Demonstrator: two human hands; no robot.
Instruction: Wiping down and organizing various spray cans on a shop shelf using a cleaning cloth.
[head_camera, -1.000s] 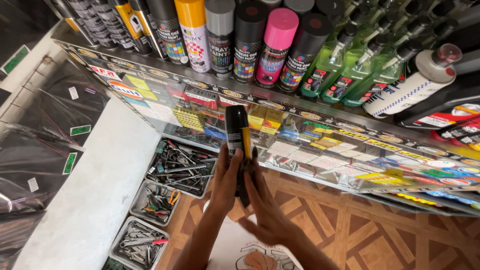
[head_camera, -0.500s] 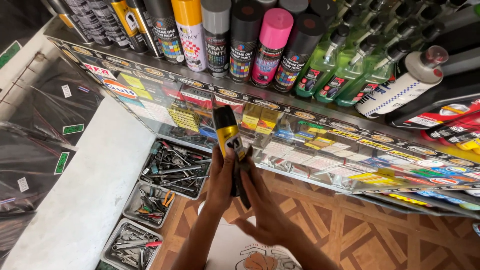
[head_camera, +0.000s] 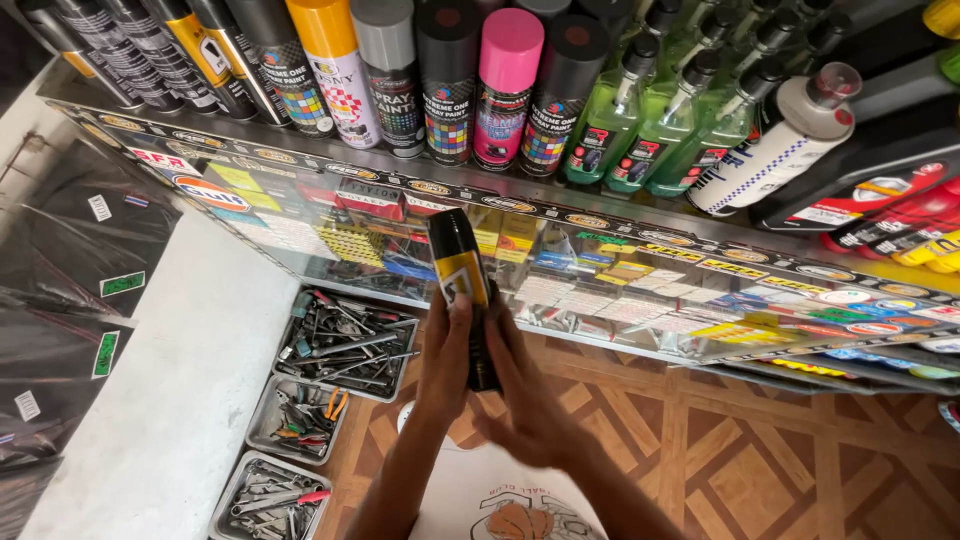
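Spray can (head_camera: 462, 285), black with a yellow band, stands nearly upright in my head view, cap tilted toward the glass display case's (head_camera: 640, 290) front edge; my left hand (head_camera: 447, 355) grasps its lower body, my right hand (head_camera: 525, 395) lies open-fingered against its side.

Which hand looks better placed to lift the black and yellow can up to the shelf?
Probably the left hand: its fingers wrap the spray can. The right hand lies open-palmed against the can's lower side.
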